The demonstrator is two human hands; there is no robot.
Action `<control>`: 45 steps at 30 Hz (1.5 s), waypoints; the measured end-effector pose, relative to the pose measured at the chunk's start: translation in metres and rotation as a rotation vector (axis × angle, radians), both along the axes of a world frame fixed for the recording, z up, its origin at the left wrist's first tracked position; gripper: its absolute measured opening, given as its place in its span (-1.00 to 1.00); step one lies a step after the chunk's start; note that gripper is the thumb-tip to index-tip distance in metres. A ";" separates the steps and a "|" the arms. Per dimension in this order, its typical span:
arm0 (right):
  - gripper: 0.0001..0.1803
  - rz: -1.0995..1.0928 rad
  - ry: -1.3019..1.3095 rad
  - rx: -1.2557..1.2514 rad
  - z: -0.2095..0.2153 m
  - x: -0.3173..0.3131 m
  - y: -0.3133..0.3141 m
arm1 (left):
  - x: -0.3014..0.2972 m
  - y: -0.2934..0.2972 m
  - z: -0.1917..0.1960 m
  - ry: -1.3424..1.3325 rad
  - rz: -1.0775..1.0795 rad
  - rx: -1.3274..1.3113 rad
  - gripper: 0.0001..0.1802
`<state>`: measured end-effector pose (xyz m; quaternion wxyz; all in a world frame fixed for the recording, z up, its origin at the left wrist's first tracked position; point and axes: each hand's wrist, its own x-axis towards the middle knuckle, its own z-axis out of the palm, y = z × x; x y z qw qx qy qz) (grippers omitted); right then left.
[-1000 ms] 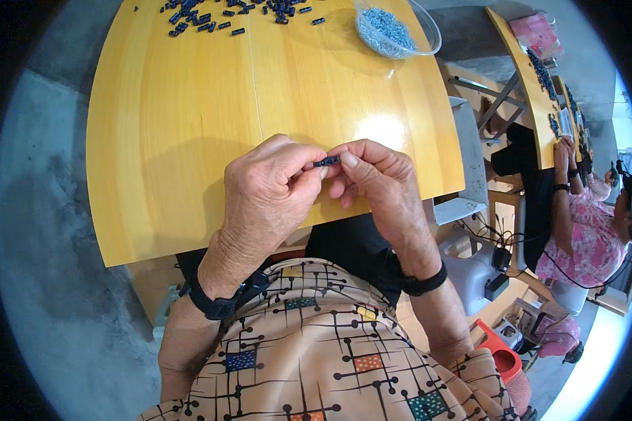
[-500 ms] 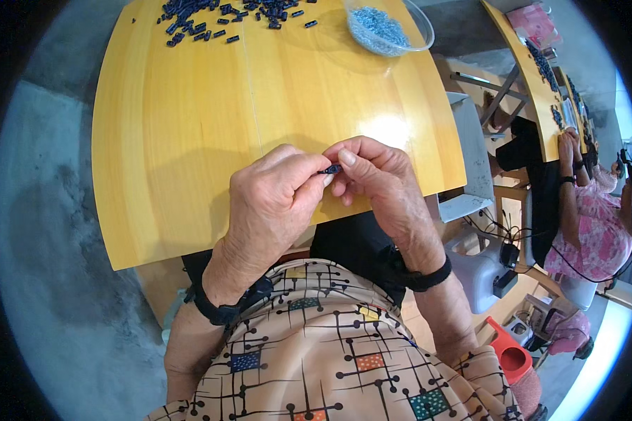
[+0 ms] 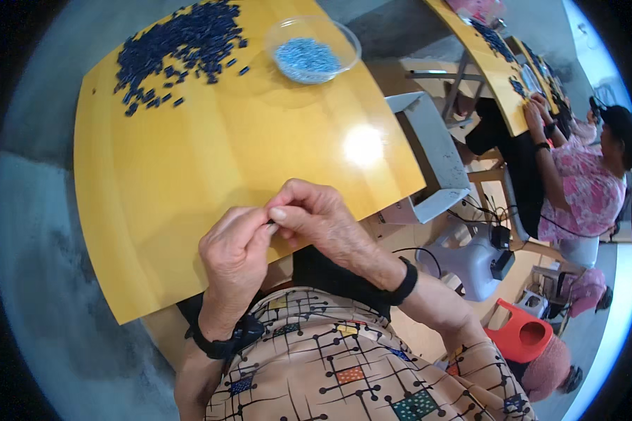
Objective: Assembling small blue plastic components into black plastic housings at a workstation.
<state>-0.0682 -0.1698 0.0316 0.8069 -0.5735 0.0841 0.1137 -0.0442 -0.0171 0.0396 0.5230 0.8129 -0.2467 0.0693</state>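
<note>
Just over the near edge of the yellow table (image 3: 211,154), both hands meet fingertip to fingertip. My left hand (image 3: 233,242) pinches a small dark piece (image 3: 270,222), of which only a sliver shows. The fingers of my right hand (image 3: 310,216) are closed on the same piece from the other side. Toward the far left spreads a pile of small dark-blue cylindrical pieces (image 3: 179,49). Beside that pile stands a clear round bowl (image 3: 350,50) holding many tiny light-blue translucent pieces (image 3: 307,56).
Right of the table is a grey open box (image 3: 439,151), with a pale plastic container (image 3: 463,256) and black cables near it. A red plastic stool (image 3: 519,330) stands lower right. Another person (image 3: 583,179) in pink sits at a second table (image 3: 495,81) bearing dark pieces.
My view has swung, so the table, pile and bowl sit lower and farther left in the picture. Both hands remain together on the small dark piece, which is now more hidden.
</note>
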 end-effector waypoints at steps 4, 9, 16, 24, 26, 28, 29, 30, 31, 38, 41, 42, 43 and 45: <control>-0.82 0.005 -0.035 -0.016 0.001 0.003 0.001 | 0.001 0.002 0.000 0.014 0.023 0.052 -0.82; -0.78 -0.127 -0.064 -0.039 0.006 -0.008 0.009 | 0.008 0.002 0.011 0.042 0.016 0.083 -0.84; -0.83 -0.305 -0.203 -0.310 0.015 -0.022 -0.021 | 0.007 -0.022 0.028 0.255 -0.101 -0.028 -0.79; -0.76 -0.779 -0.285 -0.803 0.010 -0.049 -0.189 | 0.078 -0.003 0.039 0.087 -0.018 0.126 -0.75; -0.73 -0.768 -0.208 -1.032 -0.011 -0.058 -0.228 | 0.103 -0.004 0.035 0.039 0.012 0.128 -0.74; -0.69 -0.742 -0.134 -1.253 -0.017 -0.059 -0.236 | 0.126 -0.003 0.026 -0.011 0.053 0.135 -0.73; -0.66 -0.738 -0.137 -1.261 -0.016 -0.063 -0.234 | 0.136 -0.002 0.018 -0.031 0.097 0.159 -0.73; -0.64 -0.736 -0.137 -1.269 -0.013 -0.067 -0.232 | 0.145 -0.002 0.013 -0.051 0.136 0.184 -0.72; -0.66 -0.736 -0.062 -1.145 -0.002 -0.065 -0.218 | 0.152 -0.001 0.010 -0.052 0.138 0.191 -0.72; -0.71 -0.169 -0.403 -0.993 0.056 -0.024 -0.095 | 0.180 0.011 -0.007 -0.048 0.261 0.298 -0.73; -0.74 -0.016 -0.468 -0.952 0.047 -0.006 -0.069 | 0.187 0.017 -0.014 -0.078 0.282 0.250 -0.74; -0.74 -0.010 -0.468 -0.950 0.044 -0.003 -0.065 | 0.187 0.020 -0.013 -0.140 0.282 0.235 -0.75; -0.74 0.023 -0.446 -0.962 0.042 -0.001 -0.060 | 0.188 0.025 -0.012 -0.138 0.288 0.236 -0.75; -0.74 0.070 -0.392 -0.948 0.042 0.005 -0.053 | 0.189 0.035 -0.008 -0.144 0.332 0.228 -0.76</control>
